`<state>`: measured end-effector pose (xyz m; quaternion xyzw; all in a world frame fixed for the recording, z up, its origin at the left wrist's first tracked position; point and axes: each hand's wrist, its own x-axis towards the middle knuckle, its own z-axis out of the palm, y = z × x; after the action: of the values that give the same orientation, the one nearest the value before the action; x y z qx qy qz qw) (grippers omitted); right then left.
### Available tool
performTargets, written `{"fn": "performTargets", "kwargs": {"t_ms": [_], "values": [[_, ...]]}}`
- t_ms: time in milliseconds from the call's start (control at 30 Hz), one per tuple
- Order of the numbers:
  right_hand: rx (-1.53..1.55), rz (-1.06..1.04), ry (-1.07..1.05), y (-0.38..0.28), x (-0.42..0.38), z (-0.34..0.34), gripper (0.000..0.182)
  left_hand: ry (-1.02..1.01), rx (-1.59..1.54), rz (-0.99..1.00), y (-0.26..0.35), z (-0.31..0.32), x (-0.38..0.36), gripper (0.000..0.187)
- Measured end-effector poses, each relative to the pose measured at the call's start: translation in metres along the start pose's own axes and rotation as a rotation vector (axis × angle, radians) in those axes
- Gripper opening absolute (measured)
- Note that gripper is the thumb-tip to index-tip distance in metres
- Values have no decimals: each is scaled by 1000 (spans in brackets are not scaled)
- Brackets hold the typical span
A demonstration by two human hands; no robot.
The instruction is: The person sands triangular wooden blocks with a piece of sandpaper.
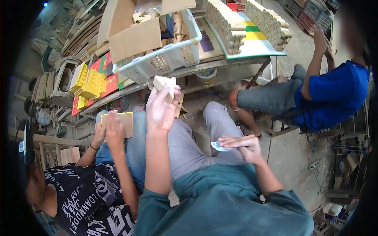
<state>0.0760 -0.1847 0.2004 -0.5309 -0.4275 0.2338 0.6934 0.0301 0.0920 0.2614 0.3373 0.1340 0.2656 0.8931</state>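
A small wooden block [162,84] is held up in the left hand [160,108], raised in front of the near edge of the table [220,65]. The block is pinched at the top of the grip: the thumb and fingertips are pressed against its sides, and the palm lies below it. Its pale top face is tilted toward the upper left, and its long axis appears to run from upper left to lower right, though the lower end is hidden by the fingers. The right hand [242,146] is kept low over the lap, well apart from the block, with its fingers closed on a small blue-and-white piece [217,146]. At the left, a flat wooden panel [123,121] is held by a co-worker's hands [110,129]. A white plastic basket [165,59] stands on the table beyond the block.
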Motion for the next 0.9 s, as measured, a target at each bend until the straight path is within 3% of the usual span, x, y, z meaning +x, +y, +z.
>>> {"fn": "performTargets", "kwargs": {"t_ms": [33, 133, 167, 233, 300, 400, 467, 600, 667, 700, 733, 800, 833, 900], "values": [[-2, -8, -14, 16, -5, 2, 47, -69, 90, -19, 3, 5, 10, 31], [4, 292, -53, 52, -17, 10, 49, -167, 21, -116, 17, 15, 50, 23], [-17, 298, -56, 68, -23, 9, 48, -117, 0, -134, 25, 21, 63, 18], [-50, 285, -75, 88, -28, 1, 48, -75, 101, -32, 49, 41, 84, 29], [83, 551, 88, 96, -29, -4, 47, -57, 161, 57, 78, 49, 115, 33], [62, 574, 151, 101, -24, -7, 45, -38, 405, 147, 122, 49, 178, 40], [1, 584, 168, 97, -18, -10, 38, 95, 539, 207, 148, 57, 223, 46], [88, 617, 201, 111, -16, -12, 39, 83, 532, 149, 178, 55, 304, 55], [77, 630, 206, 118, -13, -16, 39, 285, 953, 189, 179, 52, 322, 65], [82, 613, 220, 119, -11, -15, 39, 216, 1088, 264, 180, 41, 327, 62], [88, 598, 235, 121, -10, -14, 40, 214, 1092, 260, 180, 24, 338, 62], [102, 627, 247, 127, -7, -17, 39, 261, 1220, 437, 178, 2, 347, 54], [102, 650, 258, 126, -5, -18, 39, 318, 1062, 356, 173, -3, 344, 37], [97, 691, 264, 121, -3, -17, 39, 266, 986, 334, 175, -15, 344, 36]]}}
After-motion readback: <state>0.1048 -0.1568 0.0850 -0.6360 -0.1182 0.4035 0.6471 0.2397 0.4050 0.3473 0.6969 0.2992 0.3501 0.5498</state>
